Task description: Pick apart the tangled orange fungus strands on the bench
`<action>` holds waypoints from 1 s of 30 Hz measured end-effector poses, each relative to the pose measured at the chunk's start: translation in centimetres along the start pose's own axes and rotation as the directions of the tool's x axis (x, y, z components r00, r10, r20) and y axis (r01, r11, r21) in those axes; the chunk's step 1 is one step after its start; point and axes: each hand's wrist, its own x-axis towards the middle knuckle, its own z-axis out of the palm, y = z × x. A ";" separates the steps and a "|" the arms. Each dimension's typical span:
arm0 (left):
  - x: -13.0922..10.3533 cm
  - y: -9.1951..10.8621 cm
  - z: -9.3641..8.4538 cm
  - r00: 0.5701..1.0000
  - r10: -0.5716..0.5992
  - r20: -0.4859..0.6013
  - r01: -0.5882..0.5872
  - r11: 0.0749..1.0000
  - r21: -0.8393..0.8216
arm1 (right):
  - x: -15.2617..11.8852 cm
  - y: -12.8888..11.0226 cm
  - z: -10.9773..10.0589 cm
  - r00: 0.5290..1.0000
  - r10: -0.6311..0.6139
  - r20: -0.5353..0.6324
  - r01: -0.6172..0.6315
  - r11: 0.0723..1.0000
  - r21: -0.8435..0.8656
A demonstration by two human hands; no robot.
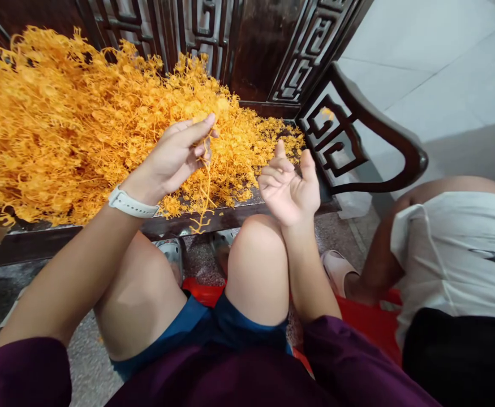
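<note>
A large heap of orange-yellow stringy pieces (81, 124) covers the dark wooden bench (239, 217). My left hand (183, 150), with a pale watch band at the wrist, is raised over the heap's front part. Its fingers are closed on a thin orange strand (207, 186), whose branched lower end hangs over the bench's front edge. To the right, above my knee, my right hand (288, 186) is palm up with its fingers apart and curled. Nothing shows in it.
The bench has a carved dark backrest (255, 51) and a curved armrest (412, 161) at the right. Another person in a white garment (472, 249) sits close on the right. A red stool (370, 322) shows between us. Pale tiles cover the wall.
</note>
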 end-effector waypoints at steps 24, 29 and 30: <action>-0.8 -1.8 0.1 0.926 0.019 0.377 -0.177 0.904 0.390 | -1.2 1.2 2.4 0.999 0.035 -0.014 -0.038 0.927 -0.374; -1.0 -1.8 0.5 0.864 -0.026 0.503 -0.155 0.937 0.313 | -1.4 1.2 2.7 0.993 0.087 0.081 -0.058 0.949 -0.310; -1.1 -1.8 0.6 0.855 -0.022 0.519 -0.155 0.943 0.295 | -1.5 1.2 2.7 0.990 0.095 0.108 -0.060 0.955 -0.291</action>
